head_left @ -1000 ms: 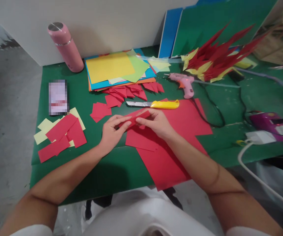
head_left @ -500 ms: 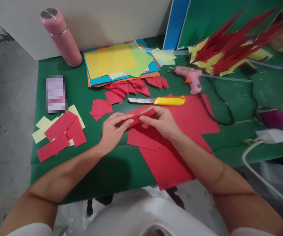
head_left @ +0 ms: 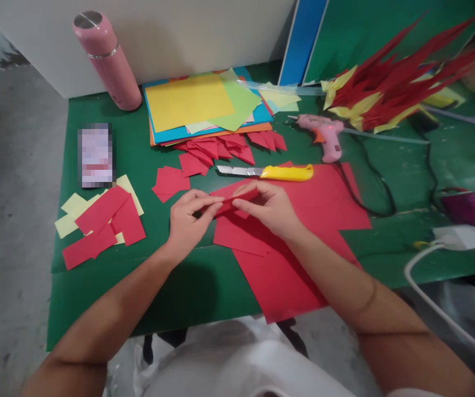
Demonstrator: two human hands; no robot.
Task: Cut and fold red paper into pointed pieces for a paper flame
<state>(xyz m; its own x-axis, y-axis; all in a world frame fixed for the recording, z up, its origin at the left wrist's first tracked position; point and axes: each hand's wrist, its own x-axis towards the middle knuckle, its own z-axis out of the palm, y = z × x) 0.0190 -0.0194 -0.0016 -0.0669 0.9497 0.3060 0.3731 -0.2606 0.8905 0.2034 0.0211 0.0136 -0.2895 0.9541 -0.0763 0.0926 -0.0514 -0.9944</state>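
**Red paper strip pinched from both sides!**

Starting far left on the green tabletop: red strips sprawl over pale yellow pieces, a pixelated rectangular item lies just beyond, and a pink flask stands upright behind.

Next, a few small red cut pieces, and here's the left hand, thumb and fingers closed on the near end of the strip. Beyond it sits the stack of coloured sheets, yellow uppermost, with a row of red pointed pieces along its front edge.

Centre stage, the folded strip is held up above the table between the two hands! On its other end, the right hand pinches too, thumb in front, fingers curled behind; how the fold lies inside the grip, I can't tell.

Below, large red sheets spread to the table's near edge. The yellow-handled utility knife lies just past the hands, blade out, pointing left.

Over to the right, a pink glue gun, spiky red-and-yellow paper flames, a white plug and a purple box.
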